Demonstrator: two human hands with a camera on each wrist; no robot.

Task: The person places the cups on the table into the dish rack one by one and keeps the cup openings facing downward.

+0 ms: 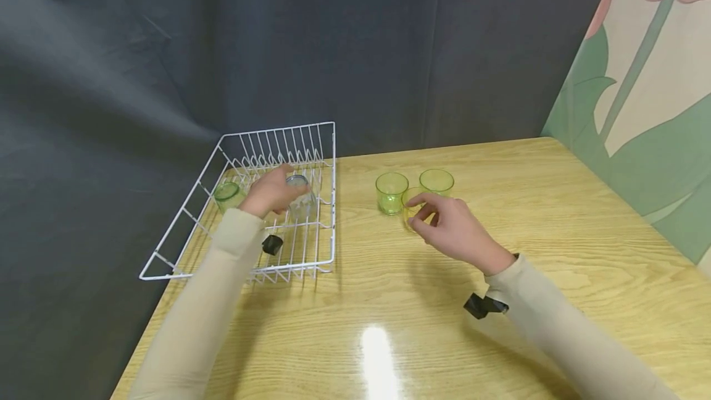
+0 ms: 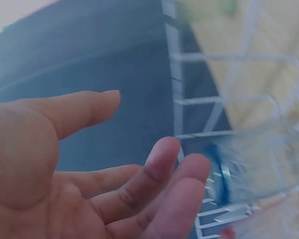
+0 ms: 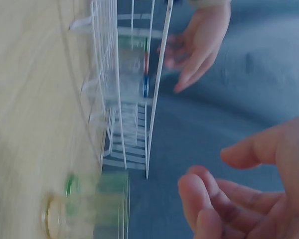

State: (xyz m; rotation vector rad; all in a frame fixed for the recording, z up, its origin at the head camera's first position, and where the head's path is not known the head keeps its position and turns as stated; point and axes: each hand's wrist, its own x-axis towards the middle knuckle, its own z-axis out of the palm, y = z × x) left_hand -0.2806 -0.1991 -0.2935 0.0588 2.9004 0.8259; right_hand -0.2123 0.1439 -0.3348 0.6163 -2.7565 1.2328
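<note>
Fingers loosely parted, left hand (image 1: 271, 192) hovers by a blue-rimmed glass (image 1: 303, 205), right hand (image 1: 452, 225) by a yellow glass (image 1: 406, 212).

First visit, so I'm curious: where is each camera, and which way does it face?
Head: on the person's head, facing forward and down at the white rack; left arm and right arm show.
Left wrist: worn there, facing past the left fingers toward a blue-rimmed glass.
Right wrist: worn there, past the right fingers toward the rack; left fingers show.
Both wrist views share the rack.
</note>
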